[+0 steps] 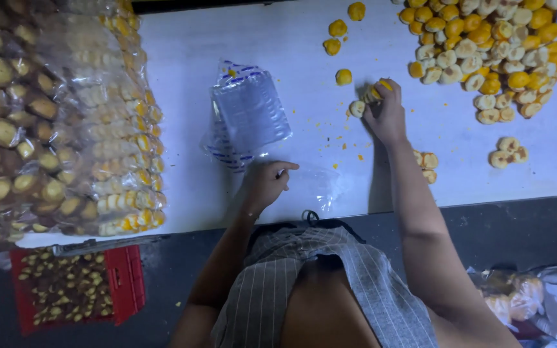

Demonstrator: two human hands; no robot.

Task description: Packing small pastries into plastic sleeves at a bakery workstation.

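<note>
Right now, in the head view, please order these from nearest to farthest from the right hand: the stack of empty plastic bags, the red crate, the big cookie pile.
From the right hand:
1. Big cookie pile, to its right.
2. Stack of empty plastic bags, to its left.
3. Red crate, far lower left, below the table.

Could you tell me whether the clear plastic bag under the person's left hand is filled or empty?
Empty, as far as it shows: the clear plastic bag lies flat on the white table, with the left hand resting on it and no cookies visible inside.
</note>
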